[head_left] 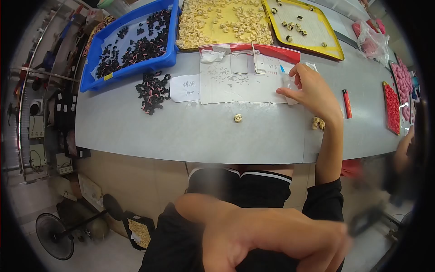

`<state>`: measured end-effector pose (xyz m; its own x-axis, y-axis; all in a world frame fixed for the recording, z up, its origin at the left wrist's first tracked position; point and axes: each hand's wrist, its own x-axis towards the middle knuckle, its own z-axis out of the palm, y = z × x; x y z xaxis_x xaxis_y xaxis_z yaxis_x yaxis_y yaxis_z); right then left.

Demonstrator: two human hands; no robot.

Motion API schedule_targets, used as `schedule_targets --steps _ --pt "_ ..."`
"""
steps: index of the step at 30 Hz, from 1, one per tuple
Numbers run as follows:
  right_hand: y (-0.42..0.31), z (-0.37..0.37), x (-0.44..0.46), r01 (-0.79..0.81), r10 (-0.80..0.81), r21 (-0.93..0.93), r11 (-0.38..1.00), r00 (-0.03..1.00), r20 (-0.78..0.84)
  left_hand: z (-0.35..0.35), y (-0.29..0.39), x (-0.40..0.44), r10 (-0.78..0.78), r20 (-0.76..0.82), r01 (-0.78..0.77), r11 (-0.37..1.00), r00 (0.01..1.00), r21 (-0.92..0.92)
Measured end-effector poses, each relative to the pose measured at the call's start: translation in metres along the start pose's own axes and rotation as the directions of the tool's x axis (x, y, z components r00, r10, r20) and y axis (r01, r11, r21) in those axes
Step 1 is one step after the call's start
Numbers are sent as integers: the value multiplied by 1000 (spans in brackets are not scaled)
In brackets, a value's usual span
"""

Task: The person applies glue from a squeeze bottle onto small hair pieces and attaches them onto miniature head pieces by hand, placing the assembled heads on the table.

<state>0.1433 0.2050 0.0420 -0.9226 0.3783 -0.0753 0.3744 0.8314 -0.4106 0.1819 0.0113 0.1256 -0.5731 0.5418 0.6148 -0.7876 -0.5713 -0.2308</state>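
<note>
My right hand (pixel 310 88) is over the white card (pixel 253 90), thumb and forefinger apart. Between them lies a small translucent bottle with a blue needle tip (pixel 286 77); I cannot make out firm contact. My left hand (pixel 272 235) is raised very close to the camera above my lap. Its fingers bend to the right, with blurred ends and hidden tips. On the table ahead sits one small cream-and-dark piece (pixel 238 118). A few similar pieces (pixel 318 123) lie beside my right wrist. Small grey flakes are scattered on the card.
A blue tray (pixel 131 68) of black and pink curved pieces stands left, beside a loose pile (pixel 153 93) and a handwritten paper note (pixel 185 88). Behind are a yellow tray (pixel 222 20) of cream pieces and another yellow-rimmed tray (pixel 312 43). A red marker (pixel 347 104) lies right.
</note>
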Motion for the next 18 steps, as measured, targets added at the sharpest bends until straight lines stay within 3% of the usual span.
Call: schedule_targets --steps 1,3,4,6,7,8,9,10,12,16,18 --pt "2 1 -1 30 -30 -14 999 1000 -4 18 10 1 -111 -171 104 994 979 -45" --pt "4 1 -3 82 -82 -38 996 997 -2 16 18 7 -329 -59 319 938 942 -135" --pt "4 1 -5 104 -104 -46 994 995 7 -6 24 18 -407 214 439 889 888 -128" --pt "3 1 -5 105 -103 -52 993 994 31 -16 16 16 -348 339 388 920 874 -58" --pt "1 0 -5 84 -81 -53 995 996 46 -6 4 3 -216 210 222 975 953 -6" --pt "1 0 -5 63 -60 -55 997 996 61 -2 1 -3 -163 129 161 987 978 23" --pt "1 0 -5 56 -52 -53 997 996 70 2 0 -7 -108 46 105 992 993 62" --pt "1 -1 -5 49 -45 -51 997 996 80 6 7 -9 -154 4 153 987 988 55" --pt "3 -1 -4 44 -40 -44 998 995 90 6 10 -9 -177 15 175 982 984 71" --pt "4 -1 -4 54 -51 -23 998 994 97 -22 6 -7 -113 241 89 990 964 106" --pt "4 -2 -3 63 -62 -14 998 994 86 -23 7 -6 -114 245 87 989 963 117"
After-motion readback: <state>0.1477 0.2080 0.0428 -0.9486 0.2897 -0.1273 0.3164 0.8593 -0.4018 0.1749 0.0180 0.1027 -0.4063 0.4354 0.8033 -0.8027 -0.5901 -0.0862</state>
